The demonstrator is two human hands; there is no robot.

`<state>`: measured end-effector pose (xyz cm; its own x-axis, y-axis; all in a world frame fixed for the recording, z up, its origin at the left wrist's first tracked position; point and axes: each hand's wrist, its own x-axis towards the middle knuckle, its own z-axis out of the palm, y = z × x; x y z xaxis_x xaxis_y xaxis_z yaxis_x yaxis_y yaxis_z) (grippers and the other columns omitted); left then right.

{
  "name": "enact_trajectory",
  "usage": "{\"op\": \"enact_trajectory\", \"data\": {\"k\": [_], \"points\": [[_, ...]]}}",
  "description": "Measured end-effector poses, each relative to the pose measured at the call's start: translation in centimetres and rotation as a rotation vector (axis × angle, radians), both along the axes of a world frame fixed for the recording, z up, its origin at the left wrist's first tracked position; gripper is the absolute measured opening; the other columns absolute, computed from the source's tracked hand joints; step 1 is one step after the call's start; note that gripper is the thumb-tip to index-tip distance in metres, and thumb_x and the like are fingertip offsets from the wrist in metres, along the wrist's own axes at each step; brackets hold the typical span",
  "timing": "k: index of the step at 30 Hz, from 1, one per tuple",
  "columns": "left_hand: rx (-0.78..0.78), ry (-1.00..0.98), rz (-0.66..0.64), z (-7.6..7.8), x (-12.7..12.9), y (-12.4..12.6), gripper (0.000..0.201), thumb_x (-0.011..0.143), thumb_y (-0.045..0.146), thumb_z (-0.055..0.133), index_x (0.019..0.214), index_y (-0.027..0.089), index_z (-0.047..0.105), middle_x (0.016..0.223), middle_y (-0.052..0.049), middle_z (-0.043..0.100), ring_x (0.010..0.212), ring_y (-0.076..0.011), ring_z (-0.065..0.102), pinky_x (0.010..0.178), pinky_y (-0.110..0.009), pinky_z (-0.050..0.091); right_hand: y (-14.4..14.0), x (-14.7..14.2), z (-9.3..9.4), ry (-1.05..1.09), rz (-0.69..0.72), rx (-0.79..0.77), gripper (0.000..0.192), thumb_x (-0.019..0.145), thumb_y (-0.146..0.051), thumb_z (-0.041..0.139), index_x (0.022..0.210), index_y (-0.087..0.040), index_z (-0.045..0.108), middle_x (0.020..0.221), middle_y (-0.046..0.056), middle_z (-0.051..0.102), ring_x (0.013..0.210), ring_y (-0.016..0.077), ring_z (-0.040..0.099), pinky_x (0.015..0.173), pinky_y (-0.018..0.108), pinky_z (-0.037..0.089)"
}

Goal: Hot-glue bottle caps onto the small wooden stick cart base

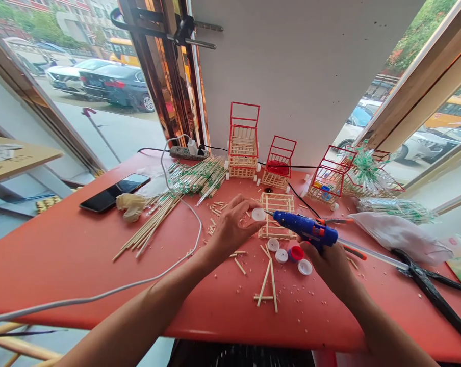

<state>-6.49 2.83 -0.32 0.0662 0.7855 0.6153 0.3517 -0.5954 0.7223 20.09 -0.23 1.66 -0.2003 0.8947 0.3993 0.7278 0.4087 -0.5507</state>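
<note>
Between the fingertips of my left hand (236, 224) is a round white bottle cap (258, 214), its face turned toward me. My right hand (326, 260) grips a blue hot glue gun (305, 227), whose nozzle points left and meets or nearly meets the cap's edge. A clear glue stick (372, 253) sticks out of the gun's back. Behind the cap lies a small frame of wooden sticks (278, 201). Below it on the table are several white caps (281, 255) and a red and blue cap (296, 253). Loose sticks (267, 283) lie nearer to me.
Small stick carts (244, 148) with red handles stand along the back. Bundled sticks (192, 176), a phone (114, 192) and a white cable (192, 250) lie to the left on the red table (100, 265). Orange-handled pliers (355, 251) and a black tool (437, 295) are at right.
</note>
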Motion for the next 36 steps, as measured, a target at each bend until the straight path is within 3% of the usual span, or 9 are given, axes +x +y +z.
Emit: {"op": "enact_trajectory", "data": {"k": [7,14,22,30,36], "points": [[0.19,0.186,0.113,-0.8,0.1,-0.3,0.024,0.093,0.032,0.08,0.114,0.021,0.074,0.113,-0.009,0.07,0.113,-0.0269,0.063,0.101,-0.04,0.049,-0.1,-0.2,-0.5,0.015,0.073,-0.039,0.025,0.092,-0.049,0.063,0.091,-0.027,0.073,0.077,0.007,0.077,0.068,0.0292,0.073,0.059,0.04,0.057],[0.268,0.292,0.127,-0.9,0.1,-0.3,0.023,0.097,0.037,0.076,0.114,0.021,0.071,0.115,-0.01,0.072,0.112,-0.027,0.065,0.1,-0.041,0.05,-0.2,-0.8,0.3,0.011,0.087,-0.038,0.021,0.091,-0.046,0.061,0.089,-0.028,0.072,0.077,0.006,0.074,0.068,0.0284,0.07,0.063,0.042,0.059],[0.173,0.248,0.146,-1.6,-0.1,0.6,0.021,0.093,0.034,0.081,0.107,0.023,0.07,0.109,-0.008,0.074,0.112,-0.0279,0.065,0.1,-0.042,0.05,0.0,-0.7,0.2,-0.034,0.092,-0.02,0.025,0.095,-0.046,0.058,0.094,-0.026,0.073,0.079,0.007,0.074,0.073,0.0293,0.071,0.068,0.041,0.058],[0.191,0.267,0.111,-1.3,0.1,0.0,0.02,0.098,0.038,0.074,0.11,0.021,0.071,0.114,-0.01,0.074,0.114,-0.0283,0.063,0.102,-0.043,0.048,-0.3,-1.2,0.5,-0.055,0.09,-0.022,0.023,0.093,-0.046,0.059,0.09,-0.025,0.07,0.085,0.007,0.076,0.078,0.0277,0.072,0.07,0.037,0.058],[0.233,0.298,0.106,-1.4,0.3,-0.2,0.023,0.099,0.042,0.072,0.111,0.022,0.07,0.115,-0.01,0.075,0.117,-0.0288,0.064,0.105,-0.044,0.047,0.0,-1.0,0.2,-0.053,0.134,0.012,0.019,0.094,-0.042,0.061,0.099,-0.028,0.071,0.095,0.008,0.078,0.088,0.0292,0.074,0.079,0.039,0.06]]}}
